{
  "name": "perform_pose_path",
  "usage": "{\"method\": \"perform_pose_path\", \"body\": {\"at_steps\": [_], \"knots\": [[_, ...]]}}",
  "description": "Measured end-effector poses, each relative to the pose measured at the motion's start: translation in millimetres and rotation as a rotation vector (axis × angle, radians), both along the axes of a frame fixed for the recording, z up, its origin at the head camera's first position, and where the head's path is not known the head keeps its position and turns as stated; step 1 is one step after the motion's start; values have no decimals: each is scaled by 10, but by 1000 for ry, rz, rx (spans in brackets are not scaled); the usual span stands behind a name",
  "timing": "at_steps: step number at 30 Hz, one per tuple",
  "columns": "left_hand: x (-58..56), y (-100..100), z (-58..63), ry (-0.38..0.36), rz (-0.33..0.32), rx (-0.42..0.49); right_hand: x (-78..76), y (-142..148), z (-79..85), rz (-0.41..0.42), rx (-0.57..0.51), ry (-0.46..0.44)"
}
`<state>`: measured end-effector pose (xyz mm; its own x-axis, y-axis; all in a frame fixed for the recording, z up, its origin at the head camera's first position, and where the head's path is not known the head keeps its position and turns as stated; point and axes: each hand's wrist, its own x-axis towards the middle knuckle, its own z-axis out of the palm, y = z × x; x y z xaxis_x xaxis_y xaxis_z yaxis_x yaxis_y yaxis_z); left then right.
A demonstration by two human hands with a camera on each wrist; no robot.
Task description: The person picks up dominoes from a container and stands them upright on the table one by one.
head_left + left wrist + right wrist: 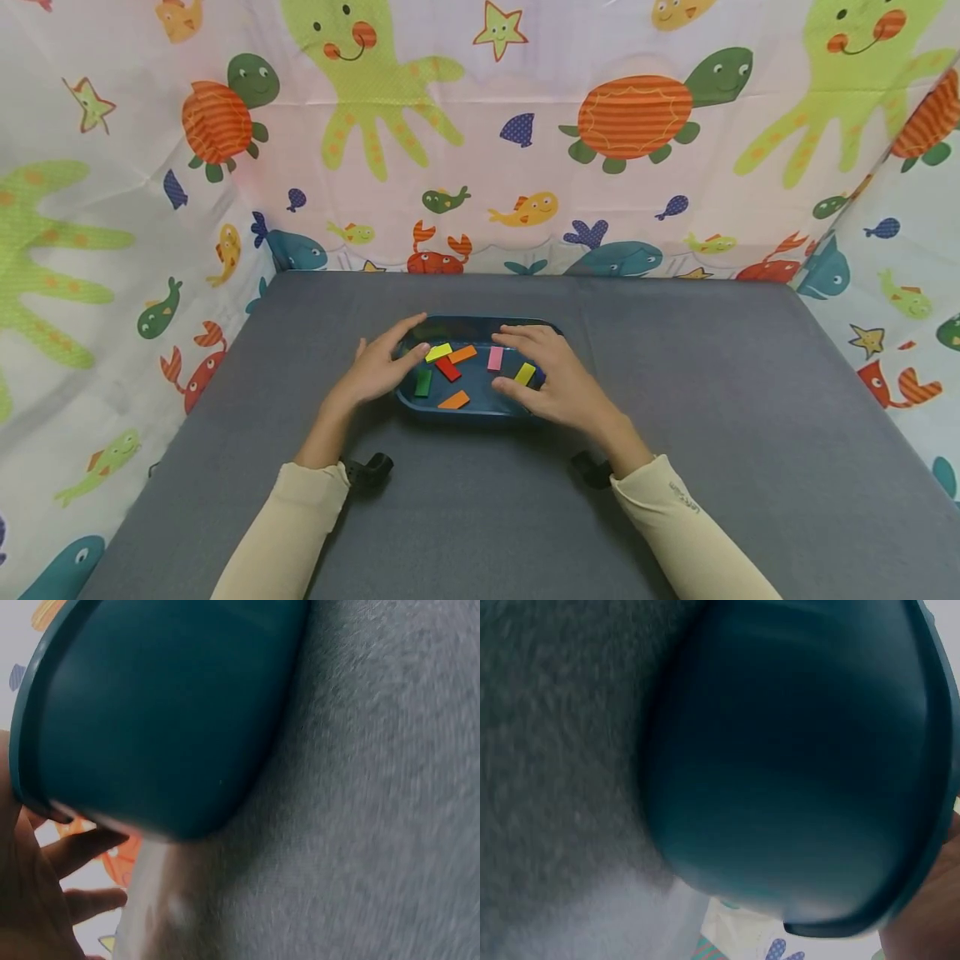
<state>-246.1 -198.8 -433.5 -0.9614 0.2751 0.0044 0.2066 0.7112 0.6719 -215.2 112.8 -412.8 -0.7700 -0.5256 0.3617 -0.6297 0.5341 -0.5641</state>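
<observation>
The dark blue tray (480, 387) is lying upright and is holding small flat blocks, loosely scattered and lying at differing angles. Within the tray's left half, a green block (423, 383), a red block (448, 369), a bright yellow block (438, 352) and an orange block (462, 354) are lying; a second orange block (454, 400) is lying near the tray's front wall. Towards the tray's right end, a pink block (495, 358) and a duller yellow block (525, 373) are showing, and something blue is partly peeping out at the hand's edge.

At the tray's left end the left hand (378, 367) is touching the rim, thumb reaching over it, fingers spreading loosely outside. At the tray's right end the right hand (551, 375) is arching over the rim, thumb and fingers standing wide apart; whether its fingertips are touching any block I cannot tell.

The step in hand seems to be steadying or placing the tray from both ends. The next move would probably be calling for either an even hold on both ends or a narrow pinch at one block.

Beneath the tray a grey table (480, 533) is spreading; behind the tray a sea-animal cloth (480, 92) is hanging.
</observation>
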Motion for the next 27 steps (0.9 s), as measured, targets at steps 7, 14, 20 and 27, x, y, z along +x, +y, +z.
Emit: {"method": "perform_pose_path", "body": {"at_steps": [7,14,20,27], "knots": [[-45,-83,-59,-65,-49,170,6,-88,-15,24,26,-41],[-53,-115,-85,-83,-59,230,-1,-230,-11,122,50,-79],[-80,-142,-148,-80,-86,267,0,-360,-5,218,98,-170],[-86,-169,-200,-79,-114,310,-41,-509,-33,309,132,-312]]}}
